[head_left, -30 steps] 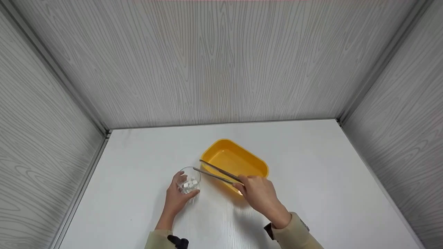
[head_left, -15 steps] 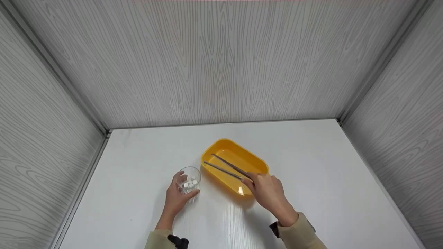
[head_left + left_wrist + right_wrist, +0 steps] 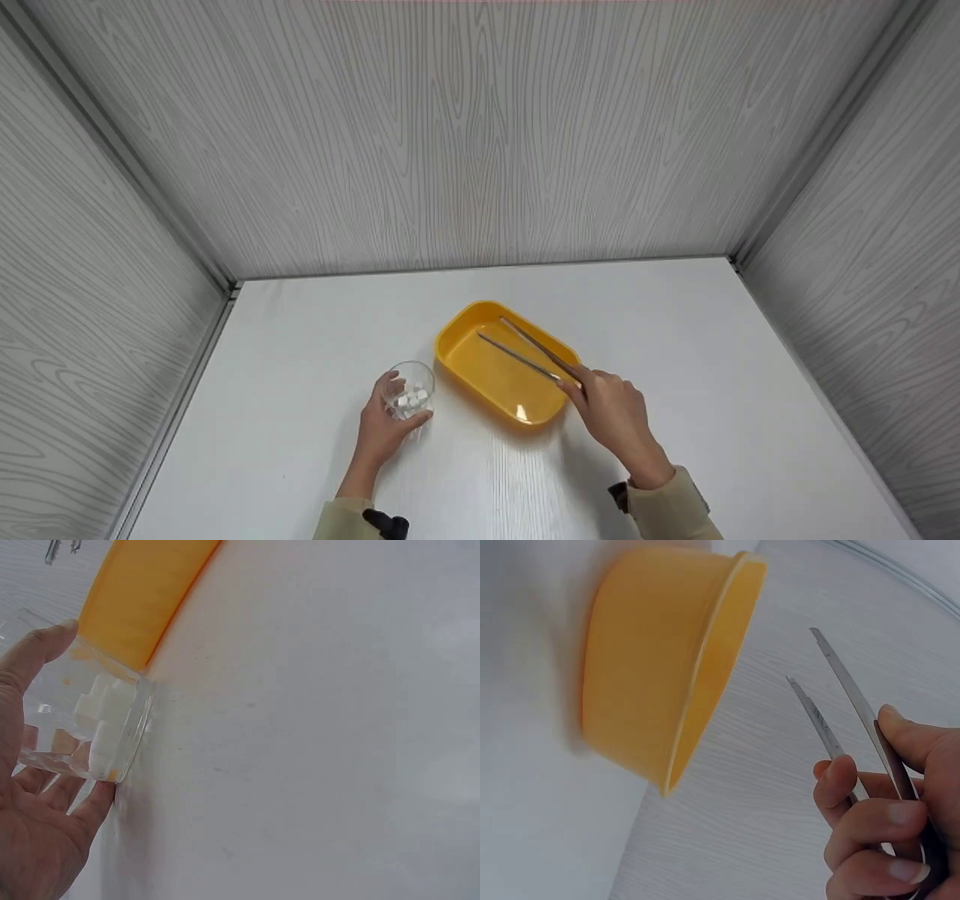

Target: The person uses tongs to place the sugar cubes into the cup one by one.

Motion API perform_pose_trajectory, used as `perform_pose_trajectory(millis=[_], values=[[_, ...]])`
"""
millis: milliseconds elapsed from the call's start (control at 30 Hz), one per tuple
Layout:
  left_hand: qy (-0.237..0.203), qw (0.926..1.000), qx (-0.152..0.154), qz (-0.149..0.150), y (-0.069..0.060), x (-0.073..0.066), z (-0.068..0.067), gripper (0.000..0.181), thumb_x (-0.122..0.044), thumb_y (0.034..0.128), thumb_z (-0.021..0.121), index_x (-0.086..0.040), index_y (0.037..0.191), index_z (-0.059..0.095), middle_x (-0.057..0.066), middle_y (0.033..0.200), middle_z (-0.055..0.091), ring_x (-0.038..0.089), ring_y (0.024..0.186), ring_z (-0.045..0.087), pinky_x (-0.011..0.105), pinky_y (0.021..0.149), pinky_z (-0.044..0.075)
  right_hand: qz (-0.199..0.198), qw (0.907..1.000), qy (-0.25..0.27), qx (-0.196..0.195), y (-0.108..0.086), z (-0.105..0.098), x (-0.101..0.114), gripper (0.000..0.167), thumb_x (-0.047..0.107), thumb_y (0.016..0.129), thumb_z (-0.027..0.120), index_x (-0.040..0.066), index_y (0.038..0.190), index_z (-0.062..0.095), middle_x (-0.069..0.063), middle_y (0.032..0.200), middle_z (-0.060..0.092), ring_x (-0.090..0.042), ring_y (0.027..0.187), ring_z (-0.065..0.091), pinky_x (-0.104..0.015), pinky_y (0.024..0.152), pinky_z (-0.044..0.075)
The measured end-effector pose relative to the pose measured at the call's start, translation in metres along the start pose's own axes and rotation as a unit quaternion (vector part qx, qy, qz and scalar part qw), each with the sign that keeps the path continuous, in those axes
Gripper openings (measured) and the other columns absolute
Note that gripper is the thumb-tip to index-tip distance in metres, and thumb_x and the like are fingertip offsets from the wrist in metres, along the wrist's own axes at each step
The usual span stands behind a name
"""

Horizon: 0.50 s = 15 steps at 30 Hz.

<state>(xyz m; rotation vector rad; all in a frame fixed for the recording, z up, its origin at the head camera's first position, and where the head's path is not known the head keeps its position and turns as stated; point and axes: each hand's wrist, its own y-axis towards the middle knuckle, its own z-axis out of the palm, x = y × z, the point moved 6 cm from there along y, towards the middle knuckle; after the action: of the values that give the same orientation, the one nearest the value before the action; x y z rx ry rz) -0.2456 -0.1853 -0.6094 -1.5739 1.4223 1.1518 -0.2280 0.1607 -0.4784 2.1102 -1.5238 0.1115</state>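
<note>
My left hand (image 3: pixel 381 429) holds a clear glass (image 3: pixel 410 369) on the table, its thumb and fingers curved round the sides. Several white cubes (image 3: pixel 105 709) lie at the bottom of that glass. With my right hand (image 3: pixel 613 414) I grip a pair of metal tweezers (image 3: pixel 847 682); their two arms stand apart, and nothing is between the tips. In the head view the tweezers reach over the yellow tray (image 3: pixel 491 379), which stands to the right of the glass. The right wrist view shows the tips raised above the tray's rim.
The white table (image 3: pixel 315 330) carries the tray and glass. Pale wood-grain panels (image 3: pixel 480 135) enclose it at the back and on both sides. Both sleeves are beige, with a dark strap (image 3: pixel 386 523) at the left wrist.
My right hand has moved to the right with the tweezers, whose tips went from above the glass to above the tray. The left hand and glass have stayed in place.
</note>
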Motion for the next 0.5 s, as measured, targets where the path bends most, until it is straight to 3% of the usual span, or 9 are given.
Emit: perform_pose_trajectory(millis=[233,500], values=[[0.001,1.0,-0.001,-0.003,0.0,0.001,0.0,0.097,-0.024,0.0668,0.092,-0.012,0.146,0.038,0.015,0.14,0.052,0.032,0.134,0.043,0.047,0.113,0.034,0.054,0.9985,-0.008,-0.008,-0.004,-0.009,-0.031,0.022,0.028,0.091,0.071,0.007,0.094,0.068,0.004,0.057,0.045,-0.014,0.045,0.038,-0.028,0.038,0.031],[-0.001,1.0,0.003,-0.008,0.0,0.001,0.0,0.098,-0.025,0.0668,0.092,-0.011,0.147,0.037,0.016,0.141,0.051,0.034,0.134,0.043,0.049,0.113,0.034,0.102,0.9945,-0.018,-0.011,-0.009,-0.011,-0.067,0.027,0.028,0.093,0.069,0.003,0.103,0.07,0.0,0.062,0.052,-0.018,0.049,0.044,-0.031,0.04,0.037]])
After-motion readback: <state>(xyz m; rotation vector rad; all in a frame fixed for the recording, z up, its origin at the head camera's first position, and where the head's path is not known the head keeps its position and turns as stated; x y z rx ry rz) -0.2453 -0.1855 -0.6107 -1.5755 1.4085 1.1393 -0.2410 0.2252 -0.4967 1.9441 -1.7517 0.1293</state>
